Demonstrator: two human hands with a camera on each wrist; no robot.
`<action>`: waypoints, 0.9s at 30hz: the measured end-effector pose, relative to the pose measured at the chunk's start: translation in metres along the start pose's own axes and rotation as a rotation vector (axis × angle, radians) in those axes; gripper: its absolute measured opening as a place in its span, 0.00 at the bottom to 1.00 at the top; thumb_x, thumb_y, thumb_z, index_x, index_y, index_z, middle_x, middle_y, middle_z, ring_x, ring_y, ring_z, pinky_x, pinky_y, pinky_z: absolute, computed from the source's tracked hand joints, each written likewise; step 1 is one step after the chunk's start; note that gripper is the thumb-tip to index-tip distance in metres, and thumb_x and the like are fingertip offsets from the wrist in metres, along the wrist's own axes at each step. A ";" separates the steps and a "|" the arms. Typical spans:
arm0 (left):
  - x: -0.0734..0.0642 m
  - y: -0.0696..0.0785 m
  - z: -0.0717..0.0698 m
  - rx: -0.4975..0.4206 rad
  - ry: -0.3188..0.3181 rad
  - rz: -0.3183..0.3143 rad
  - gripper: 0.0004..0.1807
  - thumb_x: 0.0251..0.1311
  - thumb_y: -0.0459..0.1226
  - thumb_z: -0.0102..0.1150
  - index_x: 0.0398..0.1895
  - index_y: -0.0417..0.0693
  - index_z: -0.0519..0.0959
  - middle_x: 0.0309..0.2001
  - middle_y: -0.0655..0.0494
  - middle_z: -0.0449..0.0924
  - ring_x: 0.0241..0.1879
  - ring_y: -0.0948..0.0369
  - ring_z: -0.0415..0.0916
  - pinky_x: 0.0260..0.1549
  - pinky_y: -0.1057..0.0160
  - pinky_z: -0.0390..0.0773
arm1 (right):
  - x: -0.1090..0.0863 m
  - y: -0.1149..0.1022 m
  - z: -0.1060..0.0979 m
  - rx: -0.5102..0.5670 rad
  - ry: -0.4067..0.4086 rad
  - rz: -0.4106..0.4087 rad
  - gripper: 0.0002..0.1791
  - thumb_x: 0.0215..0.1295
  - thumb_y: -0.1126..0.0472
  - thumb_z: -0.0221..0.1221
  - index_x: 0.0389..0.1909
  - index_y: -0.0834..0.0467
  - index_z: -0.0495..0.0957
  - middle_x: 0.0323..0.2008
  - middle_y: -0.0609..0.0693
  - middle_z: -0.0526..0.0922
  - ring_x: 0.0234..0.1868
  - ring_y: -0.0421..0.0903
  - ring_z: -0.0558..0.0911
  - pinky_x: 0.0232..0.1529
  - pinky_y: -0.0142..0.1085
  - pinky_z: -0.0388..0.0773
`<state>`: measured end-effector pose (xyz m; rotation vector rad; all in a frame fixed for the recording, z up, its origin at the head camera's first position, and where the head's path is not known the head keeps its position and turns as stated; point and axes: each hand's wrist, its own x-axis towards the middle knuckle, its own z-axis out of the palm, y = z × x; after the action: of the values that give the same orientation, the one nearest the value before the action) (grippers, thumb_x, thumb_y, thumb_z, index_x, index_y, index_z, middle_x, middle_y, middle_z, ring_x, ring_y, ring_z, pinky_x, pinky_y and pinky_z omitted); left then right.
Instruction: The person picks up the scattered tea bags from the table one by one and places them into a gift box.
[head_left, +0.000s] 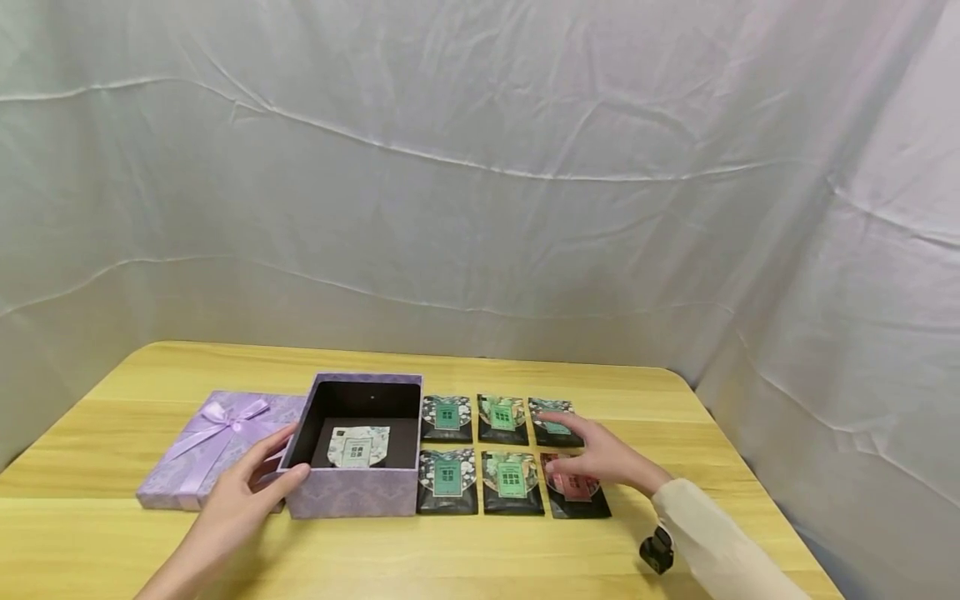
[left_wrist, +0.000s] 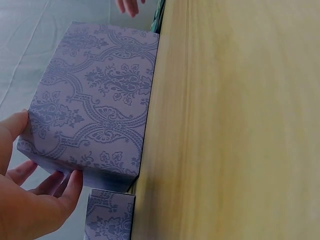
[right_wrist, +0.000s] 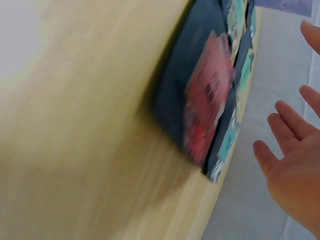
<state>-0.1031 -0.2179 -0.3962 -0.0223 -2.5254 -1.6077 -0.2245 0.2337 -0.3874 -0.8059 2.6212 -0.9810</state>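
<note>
Blurry right-wrist view, upper-left glare

— How many packets point(head_left: 513, 483) are lying on the tabletop point(head_left: 420, 558)?
— Six, and one more is showing inside a single box point(head_left: 352, 493).
— And how many lids point(head_left: 213, 450)?
— Just one is resting toward the tabletop's left edge.

The right hand point(head_left: 600, 454) covers parts of the red packet point(head_left: 581, 505) and the packet behind it point(head_left: 551, 429). The left hand point(head_left: 243, 492) and the box point(head_left: 352, 493) hide part of the lid point(head_left: 197, 458), cut off below in the left wrist view. The right wrist view blurs the red packet. Fine print is too small.
</note>
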 end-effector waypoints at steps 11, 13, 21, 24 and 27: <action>0.000 -0.001 0.000 -0.003 -0.004 0.012 0.33 0.68 0.40 0.57 0.72 0.41 0.60 0.63 0.30 0.66 0.56 0.43 0.71 0.43 0.75 0.71 | -0.021 0.017 -0.003 0.045 -0.061 0.049 0.42 0.54 0.53 0.71 0.69 0.62 0.65 0.65 0.63 0.68 0.64 0.64 0.65 0.56 0.59 0.67; 0.000 -0.001 0.000 0.000 -0.003 0.014 0.33 0.68 0.41 0.57 0.72 0.41 0.61 0.63 0.31 0.66 0.56 0.42 0.71 0.43 0.75 0.71 | -0.023 0.019 -0.003 0.027 -0.058 0.056 0.43 0.53 0.52 0.71 0.68 0.62 0.65 0.64 0.63 0.69 0.63 0.64 0.66 0.56 0.60 0.66; 0.001 0.000 0.000 0.010 0.004 0.026 0.32 0.67 0.41 0.58 0.72 0.41 0.61 0.63 0.32 0.66 0.56 0.45 0.71 0.43 0.76 0.71 | -0.032 0.024 -0.004 0.003 -0.071 0.022 0.44 0.51 0.55 0.73 0.67 0.65 0.65 0.62 0.63 0.71 0.63 0.64 0.67 0.60 0.61 0.61; 0.001 0.000 0.000 0.009 0.005 0.018 0.32 0.67 0.40 0.58 0.71 0.41 0.61 0.63 0.32 0.67 0.56 0.45 0.71 0.43 0.76 0.71 | -0.034 0.026 -0.004 0.013 -0.080 0.024 0.47 0.49 0.56 0.74 0.68 0.66 0.63 0.63 0.63 0.70 0.64 0.63 0.66 0.61 0.60 0.59; 0.000 0.000 0.000 0.005 0.002 0.013 0.32 0.67 0.40 0.58 0.72 0.41 0.61 0.63 0.31 0.66 0.56 0.45 0.72 0.43 0.76 0.71 | -0.036 0.028 -0.004 0.022 -0.099 0.043 0.50 0.47 0.57 0.75 0.69 0.65 0.62 0.64 0.64 0.68 0.65 0.64 0.64 0.62 0.61 0.57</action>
<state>-0.1035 -0.2184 -0.3964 -0.0362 -2.5227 -1.5966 -0.2080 0.2736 -0.4023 -0.7694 2.5290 -0.9318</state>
